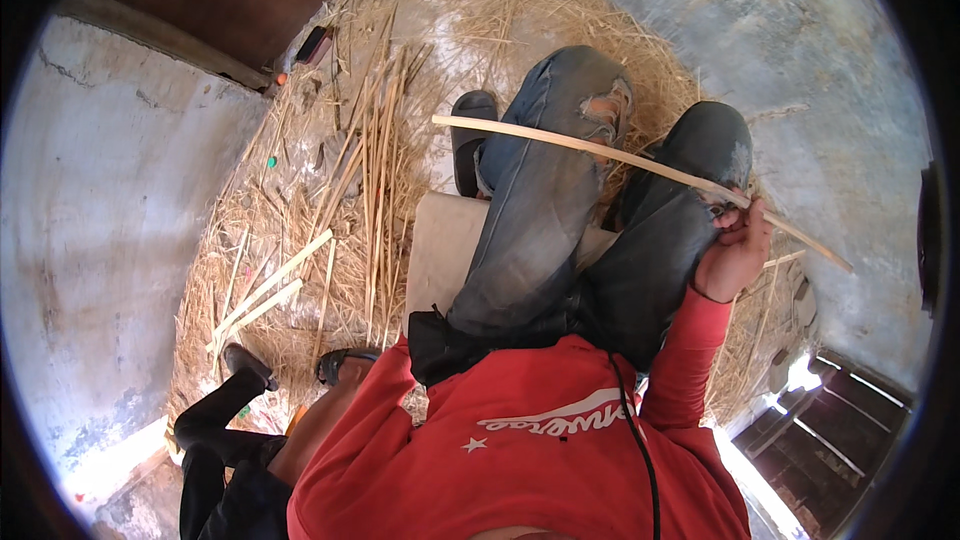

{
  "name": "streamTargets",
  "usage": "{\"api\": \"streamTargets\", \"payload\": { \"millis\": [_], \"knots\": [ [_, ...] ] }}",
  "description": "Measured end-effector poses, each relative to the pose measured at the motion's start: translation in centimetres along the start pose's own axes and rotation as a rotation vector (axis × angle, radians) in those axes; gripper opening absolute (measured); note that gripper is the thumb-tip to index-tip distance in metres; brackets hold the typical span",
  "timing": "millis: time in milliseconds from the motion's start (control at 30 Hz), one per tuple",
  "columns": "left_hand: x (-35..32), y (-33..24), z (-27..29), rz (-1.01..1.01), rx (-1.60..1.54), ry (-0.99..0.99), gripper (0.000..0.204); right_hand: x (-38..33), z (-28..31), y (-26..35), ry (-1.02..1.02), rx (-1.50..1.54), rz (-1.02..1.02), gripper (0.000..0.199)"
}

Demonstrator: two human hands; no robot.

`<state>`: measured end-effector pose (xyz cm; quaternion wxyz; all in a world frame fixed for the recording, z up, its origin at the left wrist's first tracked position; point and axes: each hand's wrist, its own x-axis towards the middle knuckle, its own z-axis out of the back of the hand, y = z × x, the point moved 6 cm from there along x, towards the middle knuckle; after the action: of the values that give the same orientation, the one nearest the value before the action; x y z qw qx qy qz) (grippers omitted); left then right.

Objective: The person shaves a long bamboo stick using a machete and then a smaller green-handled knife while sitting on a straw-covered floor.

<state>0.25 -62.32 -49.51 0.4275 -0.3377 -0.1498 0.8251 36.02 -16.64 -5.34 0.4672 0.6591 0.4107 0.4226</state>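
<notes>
Right hand [738,248]: head view; fingers closed round the pale strip, toward its right end, beside the right knee.
Left hand: not in view; can't tell its state.
Pale strip [555,136]: long, thin, slightly bowed; crosses above both knees, left end farther away, right end sticking out past the hand toward the wall. Contact with knees: can't tell.
Clothes: red hooded top [560,410], worn jeans [540,190] with a torn knee.
Footwear: dark shoe [470,145] on the far side.
Beige sheet [432,240]: near the left thigh, partly hidden.
Strip pile [375,175]: many long strips on straw [290,210], left.
Lighter strips [268,290]: few, nearer, left.
Green bit [272,162]: small, on straw, far left.
Other person: bent leg and dark shoe [250,367], near left.
Walls: stained wall [110,210] left, another right.
</notes>
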Motion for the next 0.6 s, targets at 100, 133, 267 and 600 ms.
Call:
{"api": "streamTargets", "payload": {
  "millis": [100, 133, 267, 600],
  "knots": [
    [-0.4, 0.5, 0.6, 0.011, -0.007, 0.006, 0.046, -0.2, -0.6, 0.7, -0.026, 0.016, -0.031, 0.022],
    [-0.5, 0.8, 0.8, 0.019, -0.004, 0.01, 0.046, -0.3, -0.5, 0.5, -0.026, 0.025, -0.032, 0.022],
    [-1.9, 2.1, 2.1, 0.048, 0.0, 0.022, 0.045, 0.0, 0.2, 0.2, -0.022, 0.037, -0.034, 0.023],
    [-1.8, 1.3, 1.2, 0.092, -0.028, 0.132, 0.043, 5.6, 13.7, 4.5, -0.277, 0.383, 0.11, 0.021]
  ]
}}
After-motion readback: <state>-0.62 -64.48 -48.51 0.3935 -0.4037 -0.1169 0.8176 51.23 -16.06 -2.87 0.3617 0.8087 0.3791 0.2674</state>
